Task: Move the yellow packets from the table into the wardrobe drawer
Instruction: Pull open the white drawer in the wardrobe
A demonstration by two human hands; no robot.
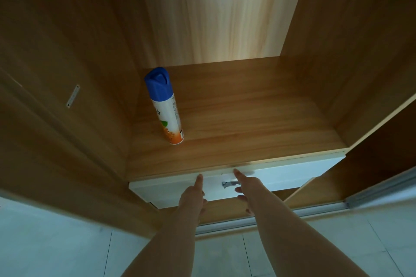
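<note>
One head-worn wide-angle view, looking forward and steeply down into an open wardrobe [67, 74] from close range; its shelf [247, 123] fills mid-frame; white drawer front [292, 175] and tiled floor [56, 243] lie below.

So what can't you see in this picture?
- Head view: inside of the white drawer, hidden behind its front panel.
- Yellow packets and table: outside the frame.
- Spray can label: too small to read.
- Drawer handle: partly covered by the right hand.
</note>
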